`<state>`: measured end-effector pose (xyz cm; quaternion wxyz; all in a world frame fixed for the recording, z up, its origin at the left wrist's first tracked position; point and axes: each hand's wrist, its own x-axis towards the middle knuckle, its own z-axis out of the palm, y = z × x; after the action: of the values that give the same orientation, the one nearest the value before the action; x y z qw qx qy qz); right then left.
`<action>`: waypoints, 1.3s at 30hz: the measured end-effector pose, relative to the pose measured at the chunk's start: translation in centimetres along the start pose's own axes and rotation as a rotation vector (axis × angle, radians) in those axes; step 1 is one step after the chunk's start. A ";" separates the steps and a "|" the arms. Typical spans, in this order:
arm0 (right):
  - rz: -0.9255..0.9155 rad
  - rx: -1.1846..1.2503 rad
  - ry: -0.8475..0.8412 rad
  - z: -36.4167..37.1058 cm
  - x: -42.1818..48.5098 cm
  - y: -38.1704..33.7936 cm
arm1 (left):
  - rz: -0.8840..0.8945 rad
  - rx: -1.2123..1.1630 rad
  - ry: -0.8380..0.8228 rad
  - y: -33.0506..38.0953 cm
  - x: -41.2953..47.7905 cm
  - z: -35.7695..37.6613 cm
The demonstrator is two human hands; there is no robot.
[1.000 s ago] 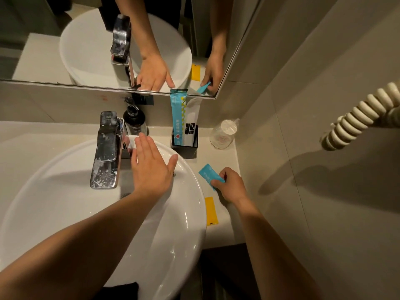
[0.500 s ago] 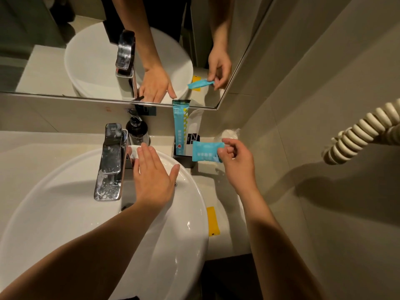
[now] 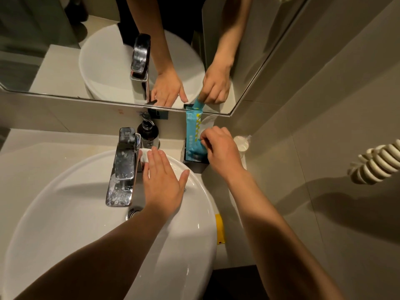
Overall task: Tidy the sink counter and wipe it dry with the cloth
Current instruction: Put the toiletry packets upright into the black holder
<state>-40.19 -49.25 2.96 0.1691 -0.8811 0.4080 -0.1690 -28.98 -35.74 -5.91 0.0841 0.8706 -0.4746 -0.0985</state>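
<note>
At two o'clock of the basin [image 3: 65, 213], the right hand [image 3: 220, 148] pinches the blue sachet [image 3: 200, 146], lifted off the surface [image 3: 43, 152] a second ago, into the black holder [image 3: 195, 165]. Left hand [image 3: 162, 182] lies spread over the white cloth [image 3: 144, 153]. Yellow sachet [image 3: 220, 229] remains; wiping not begun.

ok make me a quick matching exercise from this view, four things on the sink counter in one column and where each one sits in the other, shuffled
Things:
1. yellow packet
2. dark pump bottle
3. black holder
4. left hand

Places:
A. behind the tap, against the back wall
B. flat on the basin rim, just right of the tap
C. at the back of the counter, under the right hand
D. lying flat on the counter at the basin's right edge

Pairs: 1-D, 2-A, 3-C, 4-B
</note>
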 end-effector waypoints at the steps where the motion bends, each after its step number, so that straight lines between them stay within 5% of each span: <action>1: 0.010 -0.017 -0.034 0.4 0.1 0.1 | 0.000 0.003 0.003 0.0 0.0 0.0; 6: 0.136 -0.053 -0.268 1.9 1.0 -0.2 | 0.006 0.012 0.006 -0.1 0.0 0.1; 12: 0.225 -0.028 -0.357 3.1 1.5 -0.5 | 0.006 0.027 0.016 0.0 0.0 0.1; 17: 0.287 0.018 -0.340 3.8 1.3 -0.5 | 0.003 0.034 0.015 -0.1 0.0 0.1; 29: 0.510 0.500 -0.010 0.6 -4.3 0.7 | -0.011 0.019 -0.021 0.0 0.2 -0.1; 39: 1.028 0.365 -0.240 2.9 -18.2 3.6 | -0.008 -0.015 -0.016 -0.1 0.0 0.2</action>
<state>-52.44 -36.85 -4.04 0.4250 -0.5383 0.7271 -0.0313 -28.99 -35.74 -6.16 0.0867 0.8710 -0.4710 -0.1093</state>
